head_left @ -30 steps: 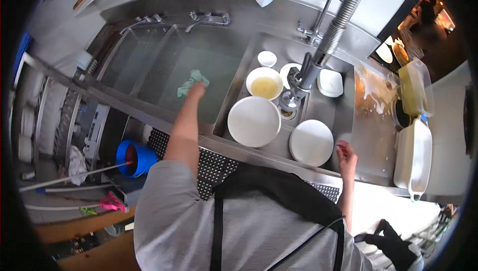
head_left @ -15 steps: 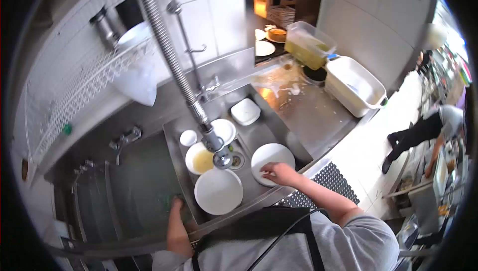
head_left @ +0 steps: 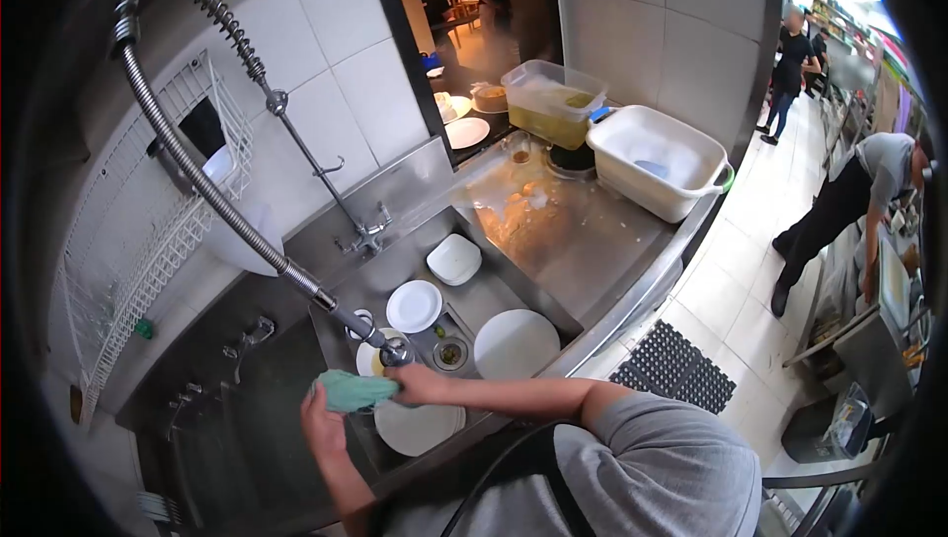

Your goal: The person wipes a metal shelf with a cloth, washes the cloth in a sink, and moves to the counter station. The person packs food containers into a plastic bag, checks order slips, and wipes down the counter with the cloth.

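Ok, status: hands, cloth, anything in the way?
Left hand and right hand on green cloth. Cloth bunched between them. Spray head hanging close by right hand, possibly in the way.

Yellow-filled bowl point(head_left: 366, 360) partly hidden by cloth point(head_left: 354, 392); small bowl point(head_left: 366, 317) by sprayer point(head_left: 396, 350)

We are seeing warm glare on the counter point(head_left: 538, 226) left of the tub point(head_left: 647, 182), bright floor point(head_left: 736, 270) right of it, edges bowing black.
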Available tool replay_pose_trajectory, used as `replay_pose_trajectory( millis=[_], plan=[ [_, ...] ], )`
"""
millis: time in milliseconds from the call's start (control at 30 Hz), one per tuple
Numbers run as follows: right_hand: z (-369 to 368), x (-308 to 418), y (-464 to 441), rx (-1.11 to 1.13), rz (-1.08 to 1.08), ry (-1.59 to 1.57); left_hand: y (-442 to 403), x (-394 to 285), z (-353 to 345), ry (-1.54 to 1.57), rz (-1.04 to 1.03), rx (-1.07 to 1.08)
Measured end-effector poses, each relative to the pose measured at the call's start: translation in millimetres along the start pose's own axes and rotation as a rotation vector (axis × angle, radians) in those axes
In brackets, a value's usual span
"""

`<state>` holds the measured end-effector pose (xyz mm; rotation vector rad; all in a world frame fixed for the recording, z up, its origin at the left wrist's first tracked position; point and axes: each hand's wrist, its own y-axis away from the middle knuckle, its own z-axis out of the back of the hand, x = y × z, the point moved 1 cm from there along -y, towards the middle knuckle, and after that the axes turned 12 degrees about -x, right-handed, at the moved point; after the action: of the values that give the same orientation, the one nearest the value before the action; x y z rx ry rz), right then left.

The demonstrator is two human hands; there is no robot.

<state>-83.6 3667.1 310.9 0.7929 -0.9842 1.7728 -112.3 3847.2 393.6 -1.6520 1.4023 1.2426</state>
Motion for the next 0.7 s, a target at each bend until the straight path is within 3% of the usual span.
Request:
replay_pose_trajectory(
  millis=[67,133,167,233,267,333,400,467,533,600,633,667,700],
  plan=[
    [16.4,-29.2,2.3,-0.041,-0.035,0.021,-14.2,61.3,29.6,0.121,0.167,-0.099],
    [41.8,-46.4,8.1,-0.067,-0.173,0.120,-31.5,142.5,39.1,0.080,0.305,0.164],
    [45.4,-48.6,12.3,-0.080,-0.184,0.119,-18.3,153.0,11.5,-0.030,0.506,0.137],
    [52.5,-53.5,21.2,-0.077,-0.223,0.252,0.4,160.2,-48.5,0.099,0.921,0.142],
    [51.6,-56.5,29.2,-0.106,-0.250,0.253,-5.0,167.9,-61.9,0.074,0.940,0.167],
    [52.0,-59.2,43.1,-0.205,-0.061,0.272,-18.1,191.6,-93.9,0.288,0.768,0.123],
    [72.6,-58.3,55.0,-0.246,-0.114,0.253,-21.5,195.0,-118.0,0.228,0.866,0.163],
    [95.2,-59.4,64.1,-0.233,-0.171,0.136,-25.7,210.0,-132.7,0.231,0.921,0.461],
    [111.5,-79.1,66.7,-0.276,-0.148,0.014,-58.7,249.9,-137.4,0.310,0.957,0.602],
    [135.6,-80.5,75.4,-0.433,-0.420,-0.597,-63.0,260.1,-156.1,0.440,1.104,0.585],
    [145.4,-88.4,76.3,-0.502,-0.318,-0.354,-45.9,243.6,-178.9,0.235,1.002,0.358],
    [147.2,-93.8,82.0,-0.524,-0.324,-0.346,-47.4,249.8,-187.7,0.226,1.014,0.377],
    [152.3,-84.1,89.3,-0.640,-0.062,-0.078,-53.5,256.9,-194.9,0.245,0.936,0.375]
  ],
)
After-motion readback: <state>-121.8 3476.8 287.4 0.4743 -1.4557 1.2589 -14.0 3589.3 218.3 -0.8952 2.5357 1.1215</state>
